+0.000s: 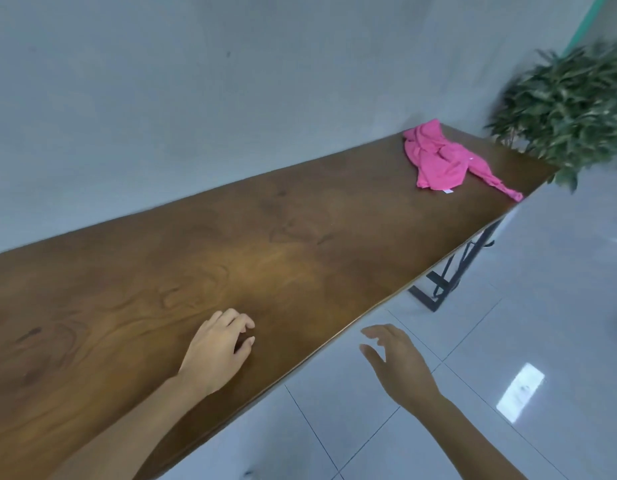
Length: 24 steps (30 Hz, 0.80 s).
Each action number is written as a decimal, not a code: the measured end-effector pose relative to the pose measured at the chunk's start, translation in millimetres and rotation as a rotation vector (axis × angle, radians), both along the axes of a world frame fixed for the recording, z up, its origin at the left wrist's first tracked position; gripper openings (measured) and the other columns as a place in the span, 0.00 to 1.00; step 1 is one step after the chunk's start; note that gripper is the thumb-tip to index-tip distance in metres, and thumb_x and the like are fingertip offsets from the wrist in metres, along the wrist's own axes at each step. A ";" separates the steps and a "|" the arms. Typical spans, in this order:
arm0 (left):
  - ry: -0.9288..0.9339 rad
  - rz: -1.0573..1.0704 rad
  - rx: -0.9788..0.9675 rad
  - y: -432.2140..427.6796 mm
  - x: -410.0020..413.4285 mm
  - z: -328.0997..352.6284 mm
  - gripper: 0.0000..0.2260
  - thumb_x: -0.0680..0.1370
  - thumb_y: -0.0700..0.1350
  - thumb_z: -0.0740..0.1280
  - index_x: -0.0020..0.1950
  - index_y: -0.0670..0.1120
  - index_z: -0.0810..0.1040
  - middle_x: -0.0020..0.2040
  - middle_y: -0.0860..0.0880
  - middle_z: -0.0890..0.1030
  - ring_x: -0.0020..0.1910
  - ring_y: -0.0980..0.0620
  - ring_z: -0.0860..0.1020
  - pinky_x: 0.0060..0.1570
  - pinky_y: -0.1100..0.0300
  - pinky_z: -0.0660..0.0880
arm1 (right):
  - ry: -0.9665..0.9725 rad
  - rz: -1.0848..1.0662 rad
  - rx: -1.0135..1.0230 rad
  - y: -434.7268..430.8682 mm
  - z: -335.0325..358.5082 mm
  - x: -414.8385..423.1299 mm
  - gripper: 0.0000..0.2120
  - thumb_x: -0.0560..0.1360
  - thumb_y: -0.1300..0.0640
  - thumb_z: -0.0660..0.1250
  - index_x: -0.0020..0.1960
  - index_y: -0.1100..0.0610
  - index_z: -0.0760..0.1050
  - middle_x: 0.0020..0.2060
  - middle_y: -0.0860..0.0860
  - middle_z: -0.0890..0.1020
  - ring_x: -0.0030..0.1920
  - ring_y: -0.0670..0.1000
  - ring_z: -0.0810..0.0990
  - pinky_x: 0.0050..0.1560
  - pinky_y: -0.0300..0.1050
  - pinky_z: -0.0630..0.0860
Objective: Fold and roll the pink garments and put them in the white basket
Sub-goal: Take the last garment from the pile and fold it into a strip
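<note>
- At the far end of the counter (231, 254), the pink garment (445, 157) lies crumpled, well apart from the person, with one sleeve reaching the front edge
- The left hand (218, 348) is over the counter with loosely curled fingers and holds nothing; the right hand (395, 358) is spread wide past the edge, also empty
- A pull on one end only could drag the garment off to the floor
- The plant (570, 109) stands just beside it; a fast reach could brush the leaves
- The basket is not in view
</note>
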State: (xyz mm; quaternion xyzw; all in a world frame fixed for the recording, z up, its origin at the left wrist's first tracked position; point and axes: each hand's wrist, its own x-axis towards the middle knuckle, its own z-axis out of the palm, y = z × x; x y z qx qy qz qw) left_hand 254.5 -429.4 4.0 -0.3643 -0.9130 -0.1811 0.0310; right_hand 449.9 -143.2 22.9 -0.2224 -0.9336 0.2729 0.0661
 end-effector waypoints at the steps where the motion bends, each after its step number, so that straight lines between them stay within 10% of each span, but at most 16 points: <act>1: 0.003 -0.021 0.002 12.4 -4.0 -0.3 0.07 0.79 0.51 0.70 0.57 0.55 0.78 0.51 0.60 0.75 0.51 0.58 0.74 0.52 0.59 0.74 | -0.002 -0.021 -0.008 9.5 -0.5 0.3 0.14 0.82 0.48 0.64 0.66 0.46 0.75 0.57 0.39 0.77 0.56 0.39 0.73 0.54 0.32 0.71; 24: -0.089 -0.231 0.077 311.0 -117.4 -5.0 0.13 0.80 0.53 0.68 0.64 0.53 0.77 0.61 0.58 0.72 0.64 0.55 0.69 0.64 0.55 0.66 | -0.106 -0.364 -0.070 248.1 7.4 -56.8 0.15 0.81 0.49 0.65 0.67 0.46 0.73 0.57 0.42 0.78 0.54 0.42 0.76 0.51 0.30 0.70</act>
